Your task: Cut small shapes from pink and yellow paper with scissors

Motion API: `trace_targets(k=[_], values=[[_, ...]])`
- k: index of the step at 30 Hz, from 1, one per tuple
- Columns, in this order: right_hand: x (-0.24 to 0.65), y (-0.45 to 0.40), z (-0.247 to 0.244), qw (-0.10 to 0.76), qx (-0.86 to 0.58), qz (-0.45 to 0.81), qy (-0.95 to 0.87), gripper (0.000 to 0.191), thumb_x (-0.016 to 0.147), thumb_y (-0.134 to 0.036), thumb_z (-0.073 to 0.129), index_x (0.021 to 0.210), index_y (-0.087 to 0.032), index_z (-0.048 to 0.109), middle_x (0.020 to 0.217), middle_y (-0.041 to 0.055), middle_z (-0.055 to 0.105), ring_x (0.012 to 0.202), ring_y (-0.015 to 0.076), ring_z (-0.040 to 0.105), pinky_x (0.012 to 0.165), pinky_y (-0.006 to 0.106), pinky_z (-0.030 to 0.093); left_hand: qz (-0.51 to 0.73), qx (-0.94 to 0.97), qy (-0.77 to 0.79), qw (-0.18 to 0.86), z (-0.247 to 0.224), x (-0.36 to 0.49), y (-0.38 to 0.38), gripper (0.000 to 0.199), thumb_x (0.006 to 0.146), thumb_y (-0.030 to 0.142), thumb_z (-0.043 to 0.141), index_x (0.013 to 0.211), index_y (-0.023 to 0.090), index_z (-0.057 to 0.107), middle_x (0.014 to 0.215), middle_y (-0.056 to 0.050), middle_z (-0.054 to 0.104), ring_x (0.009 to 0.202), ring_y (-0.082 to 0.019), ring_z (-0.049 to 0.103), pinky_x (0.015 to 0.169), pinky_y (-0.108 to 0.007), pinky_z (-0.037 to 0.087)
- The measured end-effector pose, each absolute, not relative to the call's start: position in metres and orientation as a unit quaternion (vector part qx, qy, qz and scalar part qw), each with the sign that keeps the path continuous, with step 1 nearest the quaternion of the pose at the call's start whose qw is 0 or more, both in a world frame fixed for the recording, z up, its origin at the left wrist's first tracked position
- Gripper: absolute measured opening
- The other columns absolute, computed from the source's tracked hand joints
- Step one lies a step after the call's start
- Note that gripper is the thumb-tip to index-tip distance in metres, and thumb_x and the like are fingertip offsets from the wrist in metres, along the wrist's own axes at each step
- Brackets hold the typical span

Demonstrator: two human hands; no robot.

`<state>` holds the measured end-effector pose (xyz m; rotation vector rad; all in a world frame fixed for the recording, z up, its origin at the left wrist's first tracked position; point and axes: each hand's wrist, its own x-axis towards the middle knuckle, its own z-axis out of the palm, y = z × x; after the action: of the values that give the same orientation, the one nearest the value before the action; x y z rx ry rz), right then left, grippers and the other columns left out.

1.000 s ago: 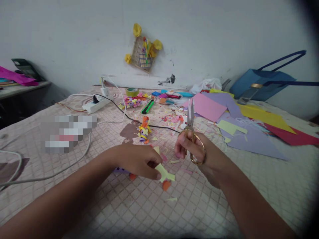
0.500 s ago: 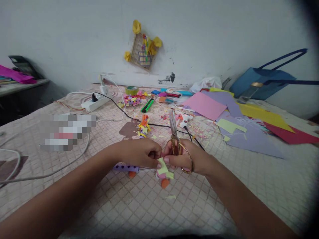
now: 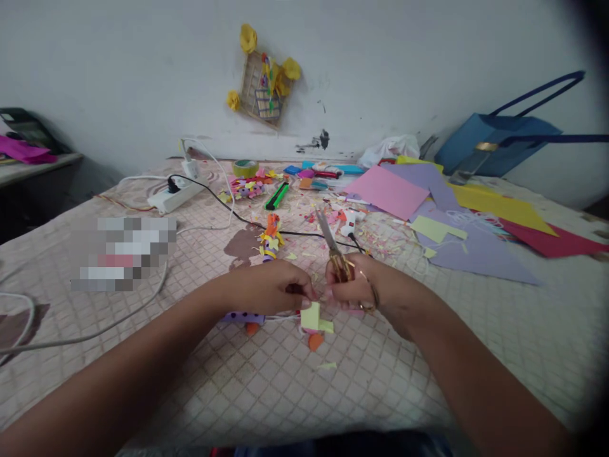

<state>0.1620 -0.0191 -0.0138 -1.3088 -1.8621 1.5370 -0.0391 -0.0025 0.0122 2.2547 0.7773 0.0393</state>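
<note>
My left hand (image 3: 269,287) is closed in a pinch at the top edge of a small pale yellow-green paper piece (image 3: 310,316). In my right hand (image 3: 356,291) is a pair of scissors (image 3: 328,233) with gold handles, its blades pointing up and away from me. Below the fingers an orange paper piece (image 3: 315,343) lies on the patterned cloth. A purple strip with dark dots (image 3: 245,318) shows partly from under my left hand, with white string beside it. Beyond my hands stands a colourful paper-decorated piece (image 3: 271,238).
At the right are coloured sheets, among them a pink sheet (image 3: 387,192), and a blue bag (image 3: 495,143). A white glue gun (image 3: 349,222) and a green cutter (image 3: 277,196) lie amid paper scraps. Cables run from a power strip (image 3: 174,198) at the left.
My right hand has moved right with the scissors, away from my left hand, and the blades lean more to the left. The view has shifted slightly.
</note>
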Motion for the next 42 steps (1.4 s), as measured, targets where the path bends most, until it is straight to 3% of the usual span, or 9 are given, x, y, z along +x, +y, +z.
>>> trace_targets(k=[3, 7, 19, 42], values=[[0.166, -0.014, -0.016, 0.27, -0.472, 0.526, -0.654, 0.008, 0.067, -0.011, 0.055, 0.063, -0.017, 0.052, 0.053, -0.0027, 0.058, 0.044, 0.0094, 0.051, 0.042, 0.021, 0.037, -0.002, 0.88, 0.31, 0.358, 0.017, -0.038, -0.007, 0.016, 0.08, 0.019, 0.046, 0.072, 0.015, 0.059, 0.058, 0.003, 0.051, 0.052, -0.008, 0.045, 0.048, -0.018, 0.032], [0.167, -0.009, -0.021, 0.311, -0.47, 0.522, -0.64, 0.01, 0.068, -0.013, 0.057, 0.062, -0.018, 0.05, 0.054, -0.0018, 0.059, 0.045, 0.0097, 0.052, 0.044, 0.022, 0.038, 0.002, 0.912, 0.262, 0.316, 0.006, -0.036, -0.007, 0.019, 0.08, 0.017, 0.043, 0.071, 0.014, 0.059, 0.064, 0.002, 0.054, 0.057, -0.009, 0.047, 0.053, -0.02, 0.034], [0.164, -0.01, -0.024, 0.302, -0.482, 0.498, -0.654, 0.008, 0.07, -0.017, 0.056, 0.063, -0.017, 0.051, 0.052, -0.002, 0.056, 0.046, 0.0099, 0.05, 0.042, 0.021, 0.034, 0.025, 0.922, 0.277, 0.27, -0.013, -0.034, -0.005, 0.016, 0.077, 0.018, 0.045, 0.078, 0.016, 0.061, 0.076, -0.002, 0.063, 0.067, -0.012, 0.054, 0.063, -0.023, 0.039], [0.164, -0.011, -0.026, 0.262, -0.491, 0.475, -0.682, 0.006, 0.072, -0.016, 0.055, 0.068, -0.019, 0.051, 0.05, -0.0032, 0.053, 0.043, 0.0094, 0.044, 0.037, 0.019, 0.032, 0.049, 0.927, 0.269, 0.258, -0.016, -0.035, -0.005, 0.017, 0.075, 0.012, 0.044, 0.079, 0.016, 0.061, 0.076, -0.001, 0.063, 0.067, -0.011, 0.054, 0.06, -0.021, 0.037]])
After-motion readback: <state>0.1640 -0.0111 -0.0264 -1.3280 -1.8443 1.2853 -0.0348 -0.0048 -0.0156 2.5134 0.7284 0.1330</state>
